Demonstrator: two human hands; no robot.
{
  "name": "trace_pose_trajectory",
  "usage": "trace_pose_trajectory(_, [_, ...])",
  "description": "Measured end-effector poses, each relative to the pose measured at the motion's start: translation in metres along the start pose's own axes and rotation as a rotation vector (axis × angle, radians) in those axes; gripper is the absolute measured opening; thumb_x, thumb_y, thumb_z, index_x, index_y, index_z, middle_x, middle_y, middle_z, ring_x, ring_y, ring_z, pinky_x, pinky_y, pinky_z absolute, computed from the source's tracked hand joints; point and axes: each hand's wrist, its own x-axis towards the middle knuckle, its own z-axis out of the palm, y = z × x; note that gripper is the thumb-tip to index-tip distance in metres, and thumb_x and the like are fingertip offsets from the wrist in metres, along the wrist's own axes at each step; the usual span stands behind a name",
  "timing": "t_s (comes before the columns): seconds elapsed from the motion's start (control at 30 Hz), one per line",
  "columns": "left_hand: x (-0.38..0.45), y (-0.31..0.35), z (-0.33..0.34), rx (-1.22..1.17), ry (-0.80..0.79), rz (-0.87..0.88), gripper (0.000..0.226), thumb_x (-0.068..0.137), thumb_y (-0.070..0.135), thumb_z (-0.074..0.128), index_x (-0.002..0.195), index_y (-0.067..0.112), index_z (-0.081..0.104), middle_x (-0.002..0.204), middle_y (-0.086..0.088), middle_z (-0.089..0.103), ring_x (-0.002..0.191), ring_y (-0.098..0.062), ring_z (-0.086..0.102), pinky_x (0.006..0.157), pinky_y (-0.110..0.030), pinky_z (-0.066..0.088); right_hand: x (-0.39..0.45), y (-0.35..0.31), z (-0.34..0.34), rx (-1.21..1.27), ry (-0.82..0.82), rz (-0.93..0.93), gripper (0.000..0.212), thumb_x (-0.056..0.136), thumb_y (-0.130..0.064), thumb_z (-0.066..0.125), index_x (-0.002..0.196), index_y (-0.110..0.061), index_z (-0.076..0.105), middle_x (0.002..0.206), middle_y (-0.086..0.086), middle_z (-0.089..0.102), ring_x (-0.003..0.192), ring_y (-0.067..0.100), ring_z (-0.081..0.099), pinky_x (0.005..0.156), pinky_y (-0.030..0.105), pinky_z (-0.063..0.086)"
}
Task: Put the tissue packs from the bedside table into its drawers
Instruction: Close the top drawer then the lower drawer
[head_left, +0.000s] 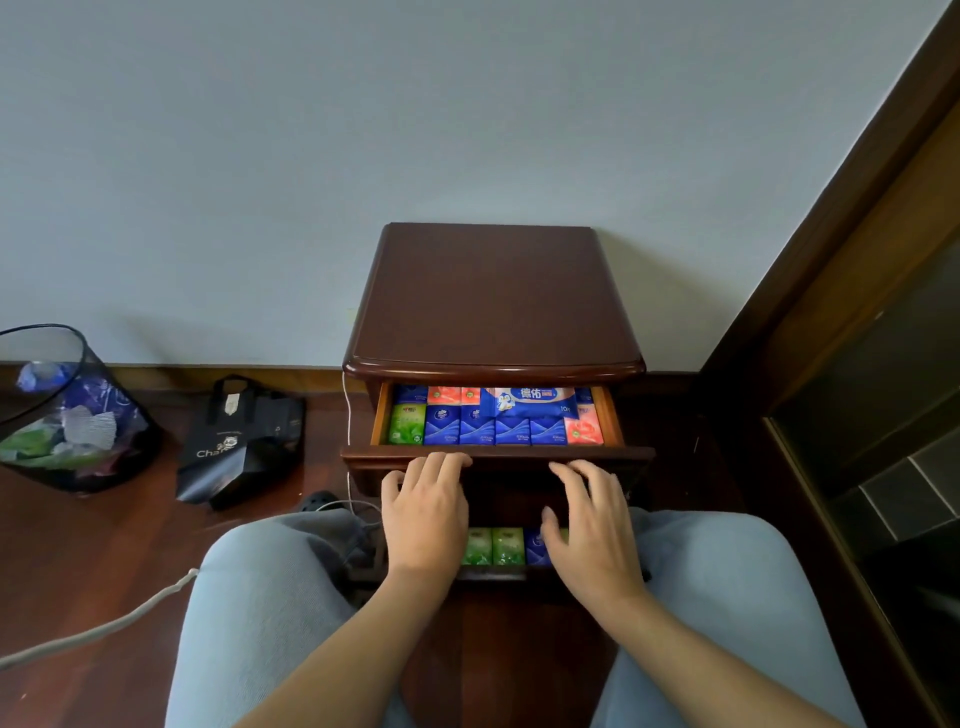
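Both drawers stand open. Just beyond the fingertips of the left hand (423, 512) and right hand (592, 525), both relaxed and holding nothing, the top drawer (496, 451) shows a front row of six tissue packs (496, 430): one green, four blue, one red. Under the palms, the lower drawer (493, 571) shows two green and one blue. The black bag (241, 441) off left reads "Cha".

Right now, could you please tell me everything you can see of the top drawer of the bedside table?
The top drawer is dark reddish wood outside and lighter wood inside, pulled partly open under the tabletop. It is packed with small tissue packs in blue, green and coral, with a bigger blue pack lying on top. The left hand and right hand reach its front.
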Motion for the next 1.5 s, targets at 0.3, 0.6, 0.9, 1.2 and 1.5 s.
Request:
trace_pose_trajectory(0.3, [0.020,-0.016,0.023,0.052,-0.441,0.085,0.100,0.093,0.023,0.058,0.164,0.020,-0.013,0.172,0.001,-0.019,0.160,-0.020,-0.012,0.128,-0.044,0.015,0.042,-0.005,0.012,-0.106,-0.179,-0.033,0.075,0.100,-0.020,0.059,0.166,-0.018,0.023,0.172,0.001,0.026,0.161,0.020,0.017,0.132,0.042,0.009])
trace_pose_trajectory(0.6, [0.063,-0.018,0.032,0.044,-0.510,0.075,0.100,0.097,0.022,0.055,0.163,0.020,-0.020,0.169,0.002,-0.031,0.158,-0.018,-0.020,0.129,-0.045,0.007,0.088,-0.003,0.024,-0.169,-0.274,-0.037,0.081,0.102,-0.021,0.054,0.168,-0.015,0.007,0.176,0.003,0.009,0.162,0.020,0.004,0.132,0.041,0.004])
trace_pose_trajectory(0.9, [0.083,-0.019,0.039,0.035,-0.514,0.061,0.100,0.099,0.027,0.058,0.163,0.022,-0.018,0.170,0.004,-0.028,0.159,-0.018,-0.016,0.130,-0.045,0.010,0.110,0.002,0.028,-0.159,-0.302,-0.038,0.082,0.102,-0.021,0.057,0.168,-0.017,0.009,0.175,0.002,0.010,0.162,0.018,0.007,0.133,0.040,0.007])
trace_pose_trajectory(1.2, [0.081,-0.018,0.034,-0.002,-0.501,0.035,0.098,0.098,0.025,0.058,0.164,0.021,-0.013,0.172,0.002,-0.020,0.160,-0.020,-0.008,0.129,-0.045,0.018,0.106,-0.002,0.030,-0.156,-0.300,-0.036,0.079,0.098,-0.027,0.064,0.165,-0.016,0.024,0.174,0.007,0.018,0.158,0.023,0.025,0.128,0.042,0.027])
trace_pose_trajectory(1.5, [-0.011,-0.030,0.048,0.005,-0.395,0.106,0.071,0.096,0.058,0.055,0.156,0.028,0.030,0.144,0.007,0.045,0.128,-0.015,0.048,0.100,-0.031,0.044,0.015,0.017,0.042,-0.207,-0.301,-0.163,0.044,0.093,-0.052,0.057,0.130,-0.029,0.060,0.120,-0.008,0.061,0.105,0.017,0.061,0.086,0.035,0.052])
